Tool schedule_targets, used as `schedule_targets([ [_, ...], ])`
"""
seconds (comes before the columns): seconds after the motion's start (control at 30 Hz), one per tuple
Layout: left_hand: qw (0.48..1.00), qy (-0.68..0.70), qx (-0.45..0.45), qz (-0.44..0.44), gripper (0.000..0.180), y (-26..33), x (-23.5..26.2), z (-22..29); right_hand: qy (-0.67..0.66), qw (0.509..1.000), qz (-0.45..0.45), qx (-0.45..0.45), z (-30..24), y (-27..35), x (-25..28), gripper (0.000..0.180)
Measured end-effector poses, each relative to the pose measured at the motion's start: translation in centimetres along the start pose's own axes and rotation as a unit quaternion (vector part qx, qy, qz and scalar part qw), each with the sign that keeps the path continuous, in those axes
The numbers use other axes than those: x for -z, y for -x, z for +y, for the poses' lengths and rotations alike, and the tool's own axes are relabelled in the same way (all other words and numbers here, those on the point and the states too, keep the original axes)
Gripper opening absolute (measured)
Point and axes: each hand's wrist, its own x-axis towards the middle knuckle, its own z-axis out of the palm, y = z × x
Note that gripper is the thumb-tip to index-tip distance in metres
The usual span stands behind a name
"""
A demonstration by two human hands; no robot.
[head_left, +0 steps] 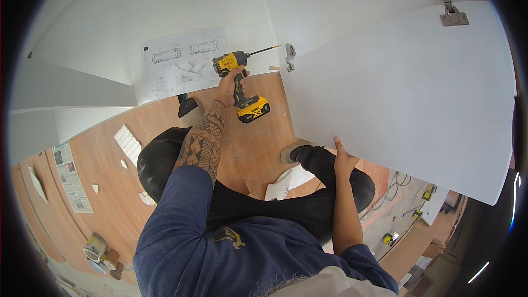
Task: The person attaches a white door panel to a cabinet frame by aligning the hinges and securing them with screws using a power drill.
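My left hand (232,86) is wrapped round the grip of a yellow and black cordless impact driver (226,63). Its long thin bit points right, and the tip ends just short of a small metal hinge (290,58) at the inner edge of a white cabinet door (407,93). Another hinge (454,17) is fixed near the door's far right corner. My right hand (345,159) grips the door's near edge, thumb on the white face and fingers hidden beneath. A printed instruction sheet (159,80) with drawings lies behind the driver, inside the white cabinet (110,33).
Grey panels (71,85) extend from the left. Torn white foam pieces (128,143) and a newspaper sheet (72,177) lie on the wood-look floor (258,148). A tape roll (95,247) rests lower left. Cardboard (407,242) and several small yellow items are at lower right.
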Motion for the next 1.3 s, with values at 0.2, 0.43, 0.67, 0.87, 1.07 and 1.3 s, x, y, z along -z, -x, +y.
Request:
schedule_targets([
  [0.2,0.999,-0.027,0.017,-0.010,0.035,-0.1,-0.5,0.1,0.006,1.000,0.004,0.007,0.2,0.2,0.2,0.047],
  [0.43,0.999,-0.027,0.016,-0.017,0.034,-0.3,-0.6,0.0,0.004,1.000,0.008,0.011,-0.1,0.5,0.0,0.048],
  [0.67,0.999,-0.005,0.032,-0.030,0.035,-0.1,-1.1,0.1,0.003,1.000,0.007,0.005,0.1,0.7,0.1,0.046],
  [0.87,0.998,-0.007,0.048,-0.027,0.035,-0.1,-0.7,-0.1,-0.007,1.000,-0.002,0.003,-0.6,0.7,-0.2,0.046],
  [1.07,0.999,-0.010,0.045,-0.025,0.034,-0.7,-0.3,-0.3,0.000,1.000,-0.002,0.004,-0.7,0.6,-0.3,0.045],
  [1.3,0.998,-0.010,0.046,-0.042,0.034,-0.9,-0.4,-0.3,0.002,1.000,0.001,0.008,-1.0,0.9,-0.5,0.045],
])
